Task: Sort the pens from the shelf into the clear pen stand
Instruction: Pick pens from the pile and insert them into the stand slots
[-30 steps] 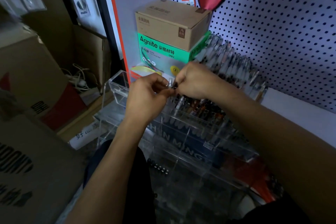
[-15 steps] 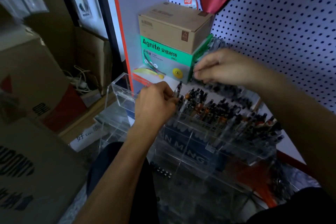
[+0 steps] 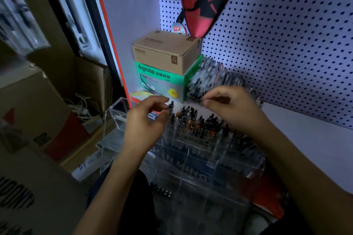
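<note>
Black-capped pen (image 3: 171, 107) upright, pinched by left hand (image 3: 143, 120) fingers.

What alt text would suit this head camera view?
A person's left hand pinches a pen over a clear pen stand full of pens; the right hand reaches toward loose pens beside a green box.
</note>
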The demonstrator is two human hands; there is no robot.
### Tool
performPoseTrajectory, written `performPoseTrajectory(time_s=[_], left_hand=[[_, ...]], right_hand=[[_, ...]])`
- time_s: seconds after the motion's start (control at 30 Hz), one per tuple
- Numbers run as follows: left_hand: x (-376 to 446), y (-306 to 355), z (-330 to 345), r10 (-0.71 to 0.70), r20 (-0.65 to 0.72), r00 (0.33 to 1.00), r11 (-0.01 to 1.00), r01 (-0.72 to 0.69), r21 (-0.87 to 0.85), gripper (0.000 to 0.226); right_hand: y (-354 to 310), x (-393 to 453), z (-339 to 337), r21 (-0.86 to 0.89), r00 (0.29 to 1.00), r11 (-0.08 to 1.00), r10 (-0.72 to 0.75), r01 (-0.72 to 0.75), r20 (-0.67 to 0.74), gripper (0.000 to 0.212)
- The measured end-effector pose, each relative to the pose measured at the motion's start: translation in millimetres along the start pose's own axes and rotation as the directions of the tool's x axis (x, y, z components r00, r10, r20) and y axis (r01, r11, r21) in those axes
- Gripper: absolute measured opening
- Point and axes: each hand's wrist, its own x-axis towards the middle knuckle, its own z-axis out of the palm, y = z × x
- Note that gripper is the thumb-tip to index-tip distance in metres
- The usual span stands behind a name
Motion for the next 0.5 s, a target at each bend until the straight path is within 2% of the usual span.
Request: performPoseTrajectory(time_s=[0.1, 0.27, 0.4, 0.5], left_hand=[[12, 29, 9, 0.027, 0.136, 0.99, 0.987, -0.005, -0.163, 0.021], [48, 63, 49, 0.113, 0.327, 0.938, 0.98, -0.052, -0.191, 0.015], [77, 83, 92, 0.15, 0.538, 0.829, 0.989, -0.132, -0.071, 0.008], [91, 93, 124, 0.132, 0.683, 0.719, 0.976, -0.216, 0.039, 0.013]], right_hand=[[1, -4, -14, 0.033, 0.999, 0.999, -0.003, 0.004, -0.038, 0.009], [26, -13, -53, 0.089, 0.983, 0.99, 0.124, -0.113, -0.134, 0.008], [72, -22, -83, 0.126, 0.919, 0.949, 0.312, -0.289, -0.242, 0.012], [108, -26, -90, 0.188, 0.845, 0.886, 0.461, -0.423, -0.271, 0.016]])
